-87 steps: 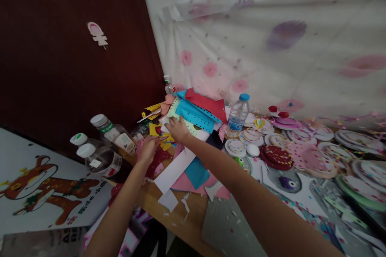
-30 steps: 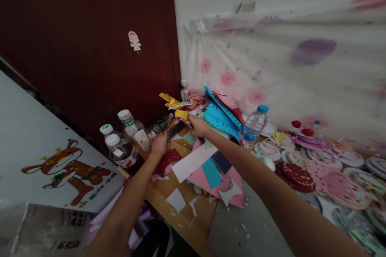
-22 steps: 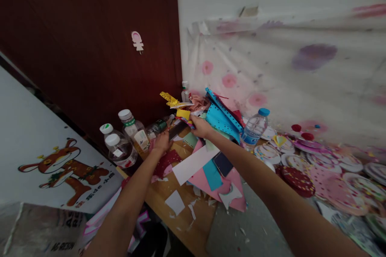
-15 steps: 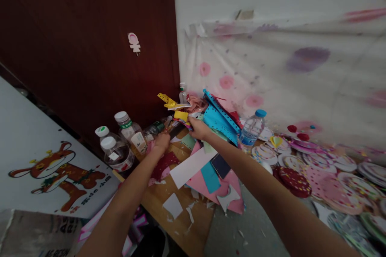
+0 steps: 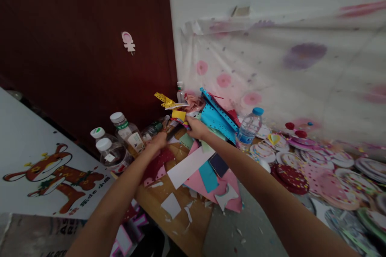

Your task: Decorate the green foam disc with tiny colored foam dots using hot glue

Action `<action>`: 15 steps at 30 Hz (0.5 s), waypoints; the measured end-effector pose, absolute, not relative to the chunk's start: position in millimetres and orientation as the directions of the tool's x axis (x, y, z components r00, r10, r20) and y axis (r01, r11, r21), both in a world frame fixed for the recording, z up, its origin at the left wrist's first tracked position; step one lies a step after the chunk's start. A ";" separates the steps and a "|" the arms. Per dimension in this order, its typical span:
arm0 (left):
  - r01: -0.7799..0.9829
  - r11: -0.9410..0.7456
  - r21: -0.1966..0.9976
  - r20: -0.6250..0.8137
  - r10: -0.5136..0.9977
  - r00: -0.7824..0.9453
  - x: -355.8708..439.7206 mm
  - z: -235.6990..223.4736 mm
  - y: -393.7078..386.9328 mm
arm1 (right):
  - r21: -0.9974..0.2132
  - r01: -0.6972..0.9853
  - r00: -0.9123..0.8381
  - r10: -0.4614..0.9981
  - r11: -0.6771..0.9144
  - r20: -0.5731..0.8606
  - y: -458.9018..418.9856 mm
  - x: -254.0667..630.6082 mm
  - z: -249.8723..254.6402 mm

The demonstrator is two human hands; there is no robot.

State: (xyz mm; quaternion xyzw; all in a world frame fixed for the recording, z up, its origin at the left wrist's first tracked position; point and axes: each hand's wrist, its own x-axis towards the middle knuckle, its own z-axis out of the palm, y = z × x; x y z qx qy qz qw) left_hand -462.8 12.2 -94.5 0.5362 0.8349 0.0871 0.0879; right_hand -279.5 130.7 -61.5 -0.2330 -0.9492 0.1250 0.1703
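At the far end of the table, my right hand (image 5: 196, 127) is closed on a bunch of coloured paper scraps (image 5: 182, 120), with a yellow piece (image 5: 179, 115) just above the fingers. My left hand (image 5: 160, 139) is low over the pile, beside a dark flat strip (image 5: 175, 129) and a clear bottle lying on its side (image 5: 153, 128). Its fingers are too small and dim to read. Under and in front of the hands lie burgundy paper (image 5: 164, 160), a white strip (image 5: 188, 167), pink paper (image 5: 232, 186) and folded blue dotted paper (image 5: 217, 117).
Several capped bottles (image 5: 130, 134) stand left by the dark red panel (image 5: 90, 48). A blue-capped water bottle (image 5: 249, 128) stands right of the pile. Decorated paper discs (image 5: 289, 178) cover the right side. A white board with a cartoon deer (image 5: 56, 176) leans at left.
The whole scene has shifted slightly left in view. My left hand has drawn back a little to the left, while my right hand stays at the coloured scraps.
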 end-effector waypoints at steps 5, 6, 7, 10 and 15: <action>0.866 0.470 0.173 -0.232 0.874 -0.428 -488.1 -70.3 19.6 | -0.319 0.408 -0.828 0.493 0.856 0.266 128.1 -279.6 -60.3; 0.867 0.470 0.166 -0.243 0.872 -0.425 -488.4 -69.2 19.1 | -0.320 0.408 -0.827 0.494 0.855 0.267 127.5 -279.8 -60.4; 0.870 0.465 0.164 -0.253 0.872 -0.419 -486.6 -70.0 18.0 | -0.321 0.407 -0.826 0.494 0.855 0.269 127.0 -280.1 -60.5; 0.883 0.433 0.180 -0.272 0.885 -0.378 -471.7 -81.9 12.5 | -0.318 0.408 -0.824 0.495 0.856 0.276 125.7 -281.0 -61.3; 0.893 0.378 0.244 -0.259 0.913 -0.315 -448.0 -101.4 3.6 | -0.298 0.414 -0.825 0.493 0.860 0.277 125.1 -281.5 -61.9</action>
